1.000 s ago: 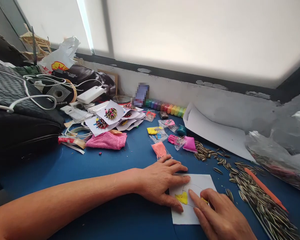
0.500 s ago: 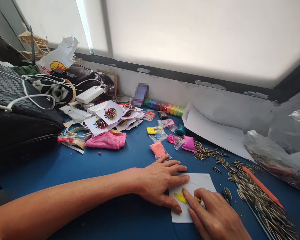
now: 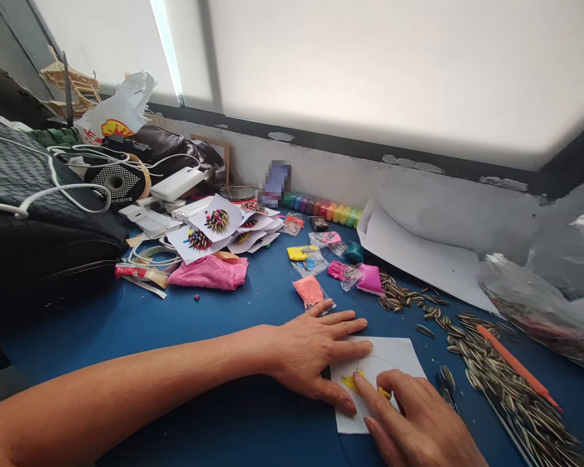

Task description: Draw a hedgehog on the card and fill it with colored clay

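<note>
My left hand [image 3: 316,353] lies flat with fingers spread, thumb and index finger holding down the left side of a white paper square [image 3: 403,350]. A thin drawn curve shows on the paper. The extended index finger of my right hand [image 3: 413,415] presses on a smeared patch of yellow modelling clay [image 3: 349,381] near the paper's middle. Its other fingers are curled around a small lump of yellow clay [image 3: 384,393], partly hidden by them. Just beyond my left fingertips lies a packet of orange-pink clay [image 3: 309,292].
Striped sunflower seeds [image 3: 516,395] spread at the right, with an orange tool [image 3: 516,366] on them. Further back are clay packets [image 3: 370,279], a row of coloured clay tubs [image 3: 321,209], seed-decorated cards [image 3: 219,224] and a pink cloth [image 3: 209,272]. A black bag [image 3: 43,240] stands at the left.
My right index finger has shifted slightly over the yellow patch, which now shows a little clay beyond the fingertip. My left hand stays in place on the paper. The whole view has moved slightly.
</note>
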Tool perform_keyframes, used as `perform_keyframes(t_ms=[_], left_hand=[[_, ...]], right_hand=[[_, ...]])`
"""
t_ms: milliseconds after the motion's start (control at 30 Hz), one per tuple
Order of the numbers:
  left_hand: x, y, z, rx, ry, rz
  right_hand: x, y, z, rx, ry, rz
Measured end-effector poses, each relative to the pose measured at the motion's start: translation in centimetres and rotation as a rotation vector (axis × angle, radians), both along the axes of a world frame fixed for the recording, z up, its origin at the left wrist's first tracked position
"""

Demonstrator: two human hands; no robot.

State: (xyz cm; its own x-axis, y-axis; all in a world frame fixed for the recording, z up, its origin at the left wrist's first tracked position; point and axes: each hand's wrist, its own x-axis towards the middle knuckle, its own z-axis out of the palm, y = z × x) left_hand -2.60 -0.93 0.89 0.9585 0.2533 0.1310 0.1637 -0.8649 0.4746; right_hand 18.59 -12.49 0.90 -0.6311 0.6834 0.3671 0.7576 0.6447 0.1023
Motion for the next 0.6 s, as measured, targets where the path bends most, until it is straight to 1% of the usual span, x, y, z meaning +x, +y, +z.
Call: perform_keyframes(t_ms=[267,600], left_hand=[[0.05,-0.05,-0.19,0.007,-0.007,0.006],[-0.01,-0.03,0.06,0.000,-0.012,0.003]], right_hand=[[-0.59,-0.16,-0.74,-0.052,-0.017,0.003],[-0.91,0.11,0.21,0.031,0.018,0.016]])
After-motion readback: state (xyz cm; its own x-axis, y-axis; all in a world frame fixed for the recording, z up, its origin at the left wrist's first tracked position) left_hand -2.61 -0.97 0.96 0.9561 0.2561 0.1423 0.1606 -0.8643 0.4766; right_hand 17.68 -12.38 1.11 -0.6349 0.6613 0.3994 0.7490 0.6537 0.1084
